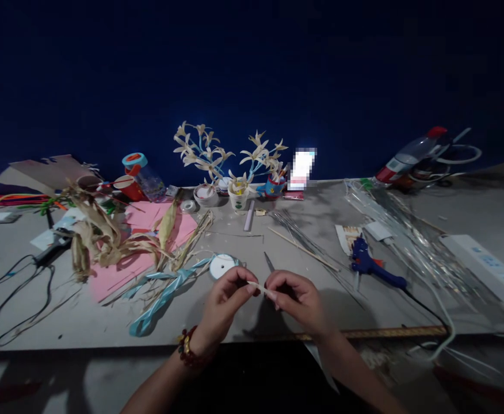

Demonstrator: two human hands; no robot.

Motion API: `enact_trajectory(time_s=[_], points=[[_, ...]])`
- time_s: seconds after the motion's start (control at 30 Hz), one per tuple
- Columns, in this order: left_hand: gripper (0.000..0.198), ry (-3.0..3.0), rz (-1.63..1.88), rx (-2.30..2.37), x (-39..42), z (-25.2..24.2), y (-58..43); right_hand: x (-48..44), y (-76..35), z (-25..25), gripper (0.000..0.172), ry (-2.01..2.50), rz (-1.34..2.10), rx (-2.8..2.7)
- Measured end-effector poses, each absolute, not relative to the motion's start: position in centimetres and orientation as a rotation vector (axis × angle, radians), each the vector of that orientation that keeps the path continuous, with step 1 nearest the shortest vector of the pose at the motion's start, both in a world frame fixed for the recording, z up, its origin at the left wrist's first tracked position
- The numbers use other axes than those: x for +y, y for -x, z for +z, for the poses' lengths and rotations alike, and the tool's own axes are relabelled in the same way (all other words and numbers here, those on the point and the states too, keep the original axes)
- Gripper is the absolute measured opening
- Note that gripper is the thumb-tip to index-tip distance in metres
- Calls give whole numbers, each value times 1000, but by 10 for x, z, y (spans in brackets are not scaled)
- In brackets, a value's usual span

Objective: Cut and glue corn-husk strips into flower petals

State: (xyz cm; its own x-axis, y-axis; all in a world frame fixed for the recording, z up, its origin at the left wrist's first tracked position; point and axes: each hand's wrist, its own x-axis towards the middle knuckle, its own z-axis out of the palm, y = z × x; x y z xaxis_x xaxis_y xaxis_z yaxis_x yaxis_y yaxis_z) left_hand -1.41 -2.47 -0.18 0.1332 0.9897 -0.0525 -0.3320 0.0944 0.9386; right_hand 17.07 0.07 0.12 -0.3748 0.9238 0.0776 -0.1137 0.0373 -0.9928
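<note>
A small pale strip, which looks like a piece of dried corn husk, spans the gap between my two hands above the table's front part. My left hand pinches one end between thumb and fingers; a beaded bracelet circles that wrist. The other end sits in the pinch of my right hand. Just beyond my fingers lies a dark pointed tool, its near end hidden by my right hand. A white spool with light blue ribbon lies left of my left hand.
Dried corn husks lie on pink paper at the left. Husk flowers stand in cups at the back. A blue glue gun, thin wires, a wooden stick and a white power strip occupy the right.
</note>
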Motion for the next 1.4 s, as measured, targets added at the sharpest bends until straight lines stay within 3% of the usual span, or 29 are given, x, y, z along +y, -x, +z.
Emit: enact_trajectory(time_s=[0.63, 1.03, 1.27, 1.4], points=[[11, -952, 1333, 943, -27, -7, 4, -4, -162, -1, 16, 946, 1234, -1616], [22, -1028, 1288, 1116, -20, -10, 14, -21, -206, -39, 12, 1879, 424, -2367], [22, -1037, 1270, 1121, -21, -1, 16, -14, -205, -25, 6, 1968, 413, -2439], [23, -1039, 1271, 1125, -20, 0, 20, -13, -215, -29, 4, 1927, 649, -2148]])
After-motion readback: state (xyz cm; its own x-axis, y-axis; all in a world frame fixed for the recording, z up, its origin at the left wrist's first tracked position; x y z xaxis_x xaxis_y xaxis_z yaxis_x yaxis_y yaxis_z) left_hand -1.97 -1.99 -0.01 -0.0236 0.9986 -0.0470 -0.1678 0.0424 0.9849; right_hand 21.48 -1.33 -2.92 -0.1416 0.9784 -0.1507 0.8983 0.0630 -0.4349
